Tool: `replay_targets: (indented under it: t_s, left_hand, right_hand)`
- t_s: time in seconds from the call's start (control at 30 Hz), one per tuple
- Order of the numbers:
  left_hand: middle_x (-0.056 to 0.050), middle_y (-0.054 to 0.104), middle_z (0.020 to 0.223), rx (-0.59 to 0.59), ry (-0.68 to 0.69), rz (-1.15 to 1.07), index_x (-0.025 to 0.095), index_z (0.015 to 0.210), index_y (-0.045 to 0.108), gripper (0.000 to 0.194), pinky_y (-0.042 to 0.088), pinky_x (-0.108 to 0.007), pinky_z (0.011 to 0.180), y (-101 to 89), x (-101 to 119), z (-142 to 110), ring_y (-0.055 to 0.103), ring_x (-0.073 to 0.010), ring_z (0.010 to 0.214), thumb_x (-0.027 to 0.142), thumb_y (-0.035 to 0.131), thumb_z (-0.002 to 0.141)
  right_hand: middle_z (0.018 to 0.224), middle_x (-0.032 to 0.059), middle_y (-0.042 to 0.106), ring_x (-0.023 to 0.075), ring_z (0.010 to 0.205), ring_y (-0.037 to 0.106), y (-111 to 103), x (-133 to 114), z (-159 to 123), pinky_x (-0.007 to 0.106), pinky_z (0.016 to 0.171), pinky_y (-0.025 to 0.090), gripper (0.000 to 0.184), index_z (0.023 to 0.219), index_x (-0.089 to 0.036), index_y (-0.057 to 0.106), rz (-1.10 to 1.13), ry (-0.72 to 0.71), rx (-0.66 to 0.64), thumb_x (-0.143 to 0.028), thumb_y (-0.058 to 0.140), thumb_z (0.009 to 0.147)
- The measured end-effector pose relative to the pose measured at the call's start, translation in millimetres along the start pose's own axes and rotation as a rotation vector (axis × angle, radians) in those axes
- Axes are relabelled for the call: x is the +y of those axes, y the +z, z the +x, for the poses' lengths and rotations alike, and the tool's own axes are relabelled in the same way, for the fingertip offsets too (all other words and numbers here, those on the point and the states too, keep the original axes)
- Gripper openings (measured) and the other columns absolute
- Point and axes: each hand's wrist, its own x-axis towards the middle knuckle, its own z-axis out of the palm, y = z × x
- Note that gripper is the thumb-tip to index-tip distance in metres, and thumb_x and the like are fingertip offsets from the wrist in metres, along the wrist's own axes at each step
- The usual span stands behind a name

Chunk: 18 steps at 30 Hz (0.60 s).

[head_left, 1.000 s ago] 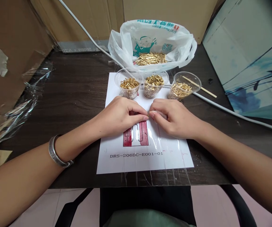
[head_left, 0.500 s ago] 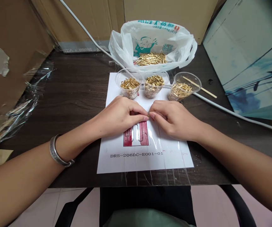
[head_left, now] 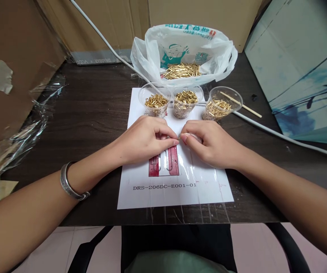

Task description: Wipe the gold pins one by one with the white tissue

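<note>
A small brass-coloured pin bridges the fingertips of both hands, mostly covered by them. My left hand pinches one end between thumb and index finger. From the other side my right hand pinches it the same way, its remaining fingers curled. Both hands hover over or rest on a printed white sheet with a red picture on it. Just beyond them stand three clear plastic cups: a left cup, a middle cup and a tilted right cup, each holding small brass-coloured parts.
Behind the cups a white plastic bag lies open with many brass pins inside. A white cable crosses the dark table. One thin wooden stick lies by the right cup. Cardboard stands at the back.
My right hand has shifted very slightly right, so a little more of the pin shows between the fingertips. Both hands keep their pinch. The view has moved a touch.
</note>
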Motion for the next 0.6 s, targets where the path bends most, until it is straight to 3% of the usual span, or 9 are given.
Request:
replay_targets:
  t_s: [0.43, 0.6]
  left_hand:
    - [0.002, 0.061, 0.053, -0.045, -0.129, -0.022, 0.020, 0.086, 0.080, 0.018, 0.029, -0.021, 0.049, -0.5, 4.9, -2.3, 0.045, -0.0075, 0.049, 0.030, 0.065, 0.083]
    - [0.003, 0.056, 0.049, -0.043, -0.110, -0.023, 0.020, 0.086, 0.079, 0.018, 0.028, -0.021, 0.049, -0.3, 3.9, -2.3, 0.041, -0.0068, 0.048, 0.030, 0.065, 0.084]
  right_hand:
    - [0.070, -0.0002, 0.054, 0.0119, 0.065, 0.044, 0.0, -0.6, 2.5, 0.029, 0.061, 0.026, 0.023, 0.072, -0.016, 0.055, -0.038, 0.004, -0.011, -0.026, 0.045, 0.090]
    - [0.071, -0.0002, 0.053, 0.0117, 0.065, 0.043, -0.4, -0.1, 2.7, 0.029, 0.061, 0.026, 0.023, 0.072, -0.016, 0.054, -0.061, -0.012, -0.022, -0.027, 0.044, 0.091]
